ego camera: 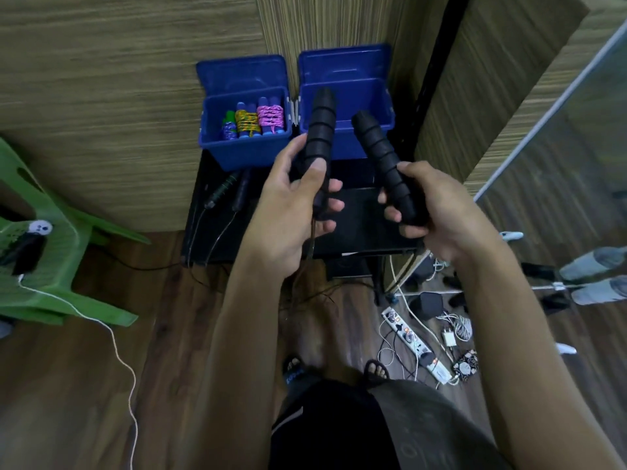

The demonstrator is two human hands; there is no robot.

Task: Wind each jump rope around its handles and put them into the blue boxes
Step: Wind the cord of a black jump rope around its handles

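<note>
My left hand [295, 201] grips one ribbed black foam handle [320, 123] of a jump rope, held nearly upright. My right hand [437, 212] grips the other black handle [380, 147], which leans to the left. A thin dark cord [310, 245] hangs down from the left handle toward the floor. Behind the handles stand two open blue boxes on a black table [359, 228]. The left blue box [237, 147] holds three wound ropes: green, yellow and pink. The right blue box [353, 96] shows nothing inside where it is visible.
Another unwound rope with dark handles [234, 191] lies on the table in front of the left box. A green plastic chair [51, 252] stands at the left. A power strip [417, 347], chargers and cables lie on the wooden floor at the right.
</note>
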